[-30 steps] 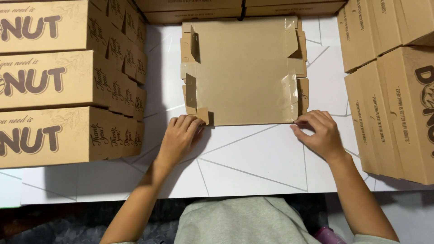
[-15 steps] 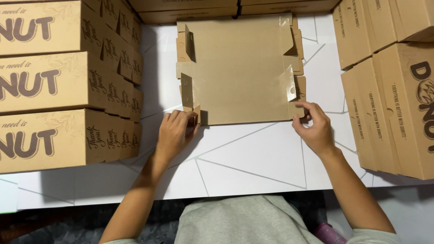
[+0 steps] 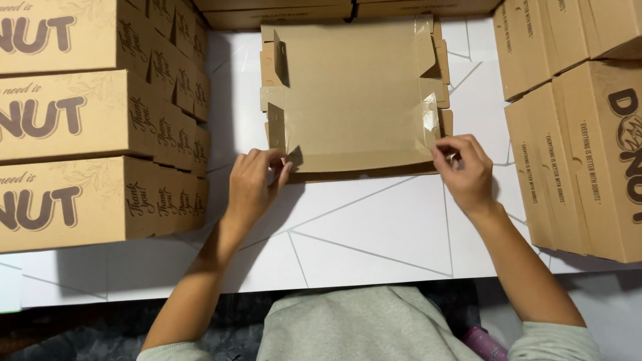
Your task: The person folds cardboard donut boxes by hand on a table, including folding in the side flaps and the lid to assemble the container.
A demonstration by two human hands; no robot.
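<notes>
1. The flat cardboard box blank [image 3: 354, 93] lies in the middle of the white table [image 3: 374, 234], between stacks of finished brown boxes [image 3: 87, 127].
2. The left hand [image 3: 254, 187] pinches the near-left corner tab; the right hand [image 3: 465, 167] pinches the near-right one — the front wall is just lifting.
3. Judging by this, the folding step is in hand; next calls for raising that wall upright and tucking the tabs.
4. Fingertips hide the tab slots — locking cannot be told.

1. You've got one flat cardboard blank [image 3: 354, 100] in the middle.
2. Two hands at its near edge: left hand [image 3: 253, 184], right hand [image 3: 466, 170].
3. Three layers of stacked boxes [image 3: 80, 127] left of the blank.
4. Several stacked boxes right [image 3: 575, 134]; exact count unclear.
</notes>
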